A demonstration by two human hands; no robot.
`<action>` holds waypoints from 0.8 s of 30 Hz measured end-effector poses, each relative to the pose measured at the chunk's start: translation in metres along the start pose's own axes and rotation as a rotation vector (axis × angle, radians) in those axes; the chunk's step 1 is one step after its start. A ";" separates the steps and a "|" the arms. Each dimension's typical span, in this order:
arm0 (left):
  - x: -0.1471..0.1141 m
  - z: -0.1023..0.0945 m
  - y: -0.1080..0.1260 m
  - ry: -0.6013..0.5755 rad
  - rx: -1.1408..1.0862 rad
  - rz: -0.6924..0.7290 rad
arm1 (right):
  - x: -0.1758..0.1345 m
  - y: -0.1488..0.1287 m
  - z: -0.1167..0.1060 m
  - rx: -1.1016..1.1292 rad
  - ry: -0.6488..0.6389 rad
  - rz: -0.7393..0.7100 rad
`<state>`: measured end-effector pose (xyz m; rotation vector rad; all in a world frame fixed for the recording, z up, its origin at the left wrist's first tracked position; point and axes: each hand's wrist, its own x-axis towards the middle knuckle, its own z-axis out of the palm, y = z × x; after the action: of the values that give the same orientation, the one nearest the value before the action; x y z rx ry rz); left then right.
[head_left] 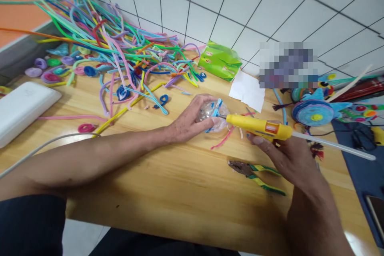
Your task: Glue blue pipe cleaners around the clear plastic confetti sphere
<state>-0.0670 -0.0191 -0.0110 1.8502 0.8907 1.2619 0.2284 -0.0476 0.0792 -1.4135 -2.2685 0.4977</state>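
My left hand [192, 120] is closed around a clear plastic bottle [223, 109], which has light-blue pipe cleaner strips across it. Much of the bottle is hidden behind my fingers and thumb. In my right hand [282, 152] is a yellow hot glue gun [253, 125], with a long whitish glue stick [333, 145] coming out of its back end. Its metal nozzle points left and meets the blue strip on the bottle, close to my left thumb. Pliers with green and yellow handles [255, 172] lie on the table just below the glue gun.
A big tangle of coloured pipe cleaners [120, 48] covers the back left of the wooden table [168, 184]. Behind the bottle are a green packet [220, 61] and white paper [248, 90]. A blue disc-shaped craft piece [313, 113] stands at right, a white box-like device [27, 112] at left.
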 end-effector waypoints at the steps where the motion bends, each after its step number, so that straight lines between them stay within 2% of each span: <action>1: 0.000 0.000 0.000 -0.002 0.005 0.002 | -0.001 0.001 0.000 -0.039 0.015 0.010; 3: 0.000 0.000 0.000 -0.007 0.016 0.009 | -0.002 0.000 0.000 -0.092 0.021 0.001; 9: -0.001 0.003 -0.002 0.014 0.002 0.024 | 0.003 -0.014 -0.005 -0.066 -0.006 -0.152; 16: 0.000 0.004 -0.004 0.025 -0.012 0.030 | 0.001 -0.016 -0.009 -0.004 -0.007 -0.149; 24: 0.001 0.003 -0.004 0.011 0.005 0.040 | 0.002 -0.012 -0.004 -0.057 -0.012 -0.151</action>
<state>-0.0648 -0.0164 -0.0150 1.8753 0.8666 1.2964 0.2209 -0.0506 0.0893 -1.2563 -2.3933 0.3968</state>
